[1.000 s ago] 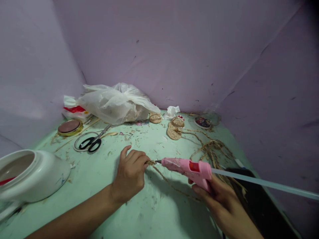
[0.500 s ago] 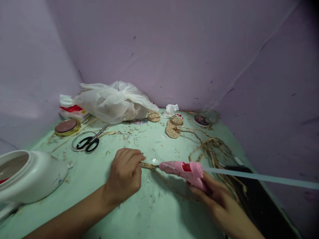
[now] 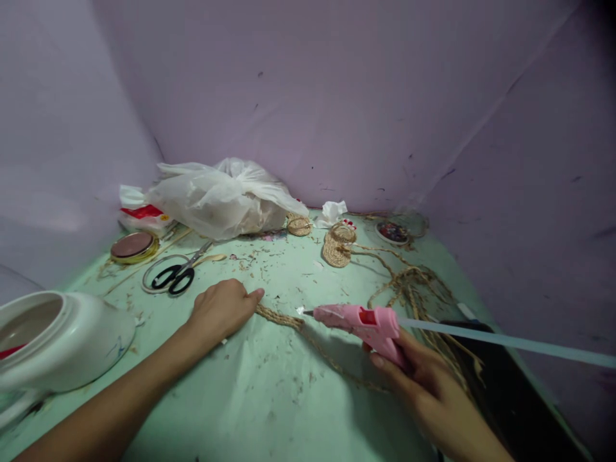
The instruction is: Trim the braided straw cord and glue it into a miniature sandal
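My left hand [image 3: 222,309] is closed on one end of a short flat strip of jute cord [image 3: 280,317], made of strands laid side by side. A single strand of jute [image 3: 337,367] trails from the strip's right end across the table toward my right hand. My right hand [image 3: 418,372] grips a pink hot glue gun [image 3: 359,324] by its handle. The gun's metal tip points left and stands just above and right of the strip's end, apart from it. A long translucent glue stick [image 3: 500,343] sticks out of its back.
Scissors [image 3: 180,276] and a tape ring lie left, near a round tin [image 3: 133,246] and a white pot [image 3: 86,340]. A plastic bag [image 3: 226,199] sits by the wall. Coiled jute pieces [image 3: 337,249] and a jute bundle [image 3: 414,285] lie right, beside a dark flat object [image 3: 510,391].
My left hand has moved left along the strip, showing more of it. The glue gun's tip has come away from the strip's end, slightly up and right.
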Motion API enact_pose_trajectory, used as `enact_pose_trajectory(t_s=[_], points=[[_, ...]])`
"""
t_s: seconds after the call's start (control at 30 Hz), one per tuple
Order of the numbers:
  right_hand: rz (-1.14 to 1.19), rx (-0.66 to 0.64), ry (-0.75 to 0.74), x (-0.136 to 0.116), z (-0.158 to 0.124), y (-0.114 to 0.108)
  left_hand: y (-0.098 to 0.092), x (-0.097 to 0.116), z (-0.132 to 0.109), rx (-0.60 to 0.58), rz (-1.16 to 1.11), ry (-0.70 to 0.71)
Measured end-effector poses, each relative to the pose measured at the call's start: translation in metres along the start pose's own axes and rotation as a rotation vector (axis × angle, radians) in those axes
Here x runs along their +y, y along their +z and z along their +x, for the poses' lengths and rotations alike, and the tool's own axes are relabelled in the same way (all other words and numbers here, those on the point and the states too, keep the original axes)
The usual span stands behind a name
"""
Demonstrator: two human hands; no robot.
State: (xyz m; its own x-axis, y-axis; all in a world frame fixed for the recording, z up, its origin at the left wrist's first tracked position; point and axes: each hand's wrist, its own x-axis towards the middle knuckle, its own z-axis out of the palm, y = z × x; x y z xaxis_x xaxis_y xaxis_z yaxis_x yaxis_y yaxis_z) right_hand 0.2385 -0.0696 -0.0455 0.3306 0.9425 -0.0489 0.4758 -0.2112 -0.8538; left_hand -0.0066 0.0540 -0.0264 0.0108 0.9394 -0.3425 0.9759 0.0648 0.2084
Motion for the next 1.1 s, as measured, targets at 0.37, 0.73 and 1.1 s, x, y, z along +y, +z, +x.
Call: enact_pose_trajectory(t_s=[0.37, 0.73, 1.1], points=[[-0.036, -0.034, -0.036, -0.004, 0.001, -0.005, 0.006, -0.009, 0.002, -0.312, -0.475, -0.044], [-0.072, 0.006, 0.062, 0.014, -0.001, 0.000, 0.006, -0.013, 0.002, -0.346, -0.380, -0.005], [-0.048, 0.002, 0.034, 0.026, 0.002, -0.007, 0.008, -0.006, 0.009, -0.339, -0.379, -0.042]])
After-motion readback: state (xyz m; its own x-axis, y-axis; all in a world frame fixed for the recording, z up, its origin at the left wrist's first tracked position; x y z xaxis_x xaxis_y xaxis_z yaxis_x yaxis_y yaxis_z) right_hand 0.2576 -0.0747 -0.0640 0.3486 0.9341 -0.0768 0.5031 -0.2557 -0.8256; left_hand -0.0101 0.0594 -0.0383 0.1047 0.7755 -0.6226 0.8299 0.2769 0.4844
